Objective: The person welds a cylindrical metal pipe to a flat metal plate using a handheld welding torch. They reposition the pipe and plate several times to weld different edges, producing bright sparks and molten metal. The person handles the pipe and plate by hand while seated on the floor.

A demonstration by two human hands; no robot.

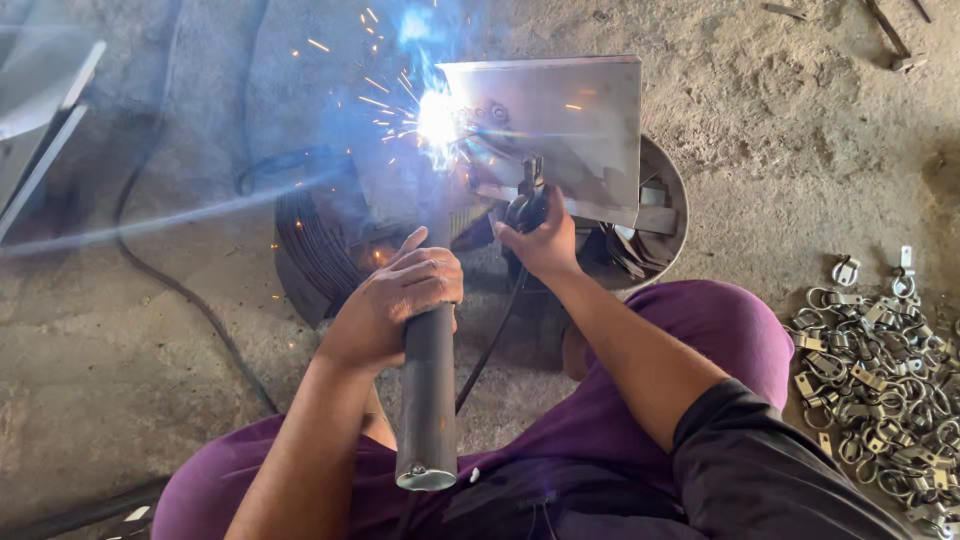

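Nearest the camera, the left hand [395, 305] was wrapped tight around a steel pipe [427, 400], fingers fully closed over its upper part, while the open lower end pointed back toward the person's lap. The pipe ran up toward the bright arc [437, 120], its far end lost in the glare. Just right of the pipe, the right hand [540, 240] was clenched on the dark electrode holder [527, 205], its cable trailing down between the knees. Beyond the pipe, the arc burned at the left edge of a flat metal plate [560, 120], throwing sparks and bluish smoke. The plate rested above a round metal basin [665, 215] holding scrap pieces. Well to the right of the pipe, a heap of small metal rings and clips [880, 370] lay on the dusty floor.

The weld bead seemed to be in progress. The next move would likely call for steady hands, keeping the pipe still and feeding the rod evenly along the joint.
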